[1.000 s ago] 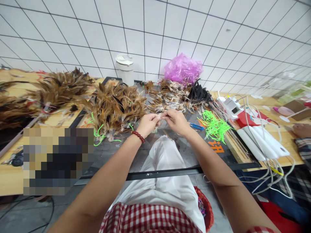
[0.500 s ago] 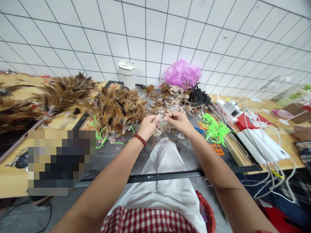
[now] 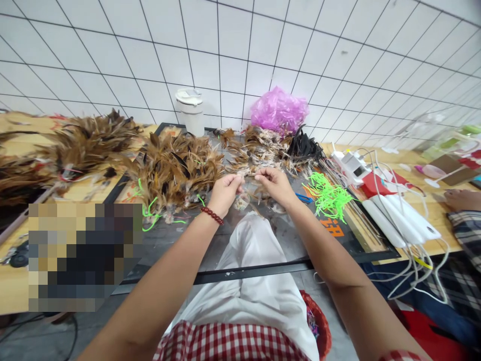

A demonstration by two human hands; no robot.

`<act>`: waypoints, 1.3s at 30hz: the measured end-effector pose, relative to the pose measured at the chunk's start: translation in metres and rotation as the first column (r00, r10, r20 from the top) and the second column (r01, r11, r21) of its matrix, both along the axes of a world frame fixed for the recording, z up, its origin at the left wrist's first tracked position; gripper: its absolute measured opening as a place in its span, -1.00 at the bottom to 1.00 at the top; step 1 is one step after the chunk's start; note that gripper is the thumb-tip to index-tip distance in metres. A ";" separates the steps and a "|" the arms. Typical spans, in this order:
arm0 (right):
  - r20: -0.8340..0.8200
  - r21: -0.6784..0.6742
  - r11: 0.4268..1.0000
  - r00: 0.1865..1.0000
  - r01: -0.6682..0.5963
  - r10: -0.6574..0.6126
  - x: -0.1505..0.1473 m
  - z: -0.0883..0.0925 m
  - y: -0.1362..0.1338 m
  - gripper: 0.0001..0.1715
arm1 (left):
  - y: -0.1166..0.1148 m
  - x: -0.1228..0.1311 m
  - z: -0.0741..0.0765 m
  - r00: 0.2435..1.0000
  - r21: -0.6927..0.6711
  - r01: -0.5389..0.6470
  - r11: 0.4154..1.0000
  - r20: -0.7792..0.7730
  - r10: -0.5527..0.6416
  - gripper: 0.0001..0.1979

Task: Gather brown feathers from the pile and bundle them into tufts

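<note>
My left hand (image 3: 227,193), with a dark red bead bracelet (image 3: 211,215) at the wrist, is closed in a pinch over the dark tabletop. Whatever is between its fingertips is too small to make out. Just right of it, a small gap away, my right hand (image 3: 275,184) is curled with thumb and forefinger together; its contents also cannot be made out. Brown feathers (image 3: 176,170) lie in a heap left of my hands. Behind them are more brown and pale feathers (image 3: 259,150) and a bunch of black feathers (image 3: 306,148). Bright green strings (image 3: 328,197) lie right of my right hand.
A white lidded cup (image 3: 190,113) and a pink plastic bag (image 3: 280,111) stand by the tiled wall. White power strips (image 3: 400,220) with tangled cables lie on the right, near another person's hand (image 3: 462,199). A red basket (image 3: 317,321) sits below the table edge.
My hands have drawn slightly apart, the right fingers lifting a little off the left. The whole view has shifted slightly.
</note>
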State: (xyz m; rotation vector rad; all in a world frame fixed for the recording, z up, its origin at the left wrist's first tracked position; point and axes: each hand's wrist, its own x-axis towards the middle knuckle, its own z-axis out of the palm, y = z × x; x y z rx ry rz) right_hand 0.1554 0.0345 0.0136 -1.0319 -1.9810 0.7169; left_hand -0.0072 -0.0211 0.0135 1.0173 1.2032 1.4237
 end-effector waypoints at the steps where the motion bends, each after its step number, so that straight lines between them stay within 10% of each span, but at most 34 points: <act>1: 0.087 0.046 0.999 0.996 0.014 -0.018 0.002 -0.002 0.002 -0.85 | 0.001 -0.001 0.001 0.998 -0.003 -0.053 0.999 0.030 0.053 -0.82; 6: 0.501 0.201 0.974 0.865 -0.102 -0.012 0.002 -0.010 -0.001 -0.73 | 0.004 -0.004 0.004 0.984 -0.008 -0.153 0.988 0.094 0.153 -0.78; 14: 0.694 0.323 0.942 0.699 -0.089 -0.171 -0.005 -0.006 -0.011 -0.83 | 0.005 -0.003 -0.002 0.986 -0.012 -0.145 0.989 0.080 0.145 -0.79; 26: 0.256 0.342 0.911 0.956 -0.231 0.146 -0.003 0.016 -0.020 -0.76 | 0.006 -0.002 -0.015 0.966 0.089 -0.049 0.995 -0.247 0.070 -0.72; 39: -0.010 0.172 0.975 0.990 -0.140 0.144 -0.008 0.009 -0.019 -0.60 | 0.003 0.002 -0.017 0.967 0.070 0.095 0.993 -0.243 -0.075 -0.71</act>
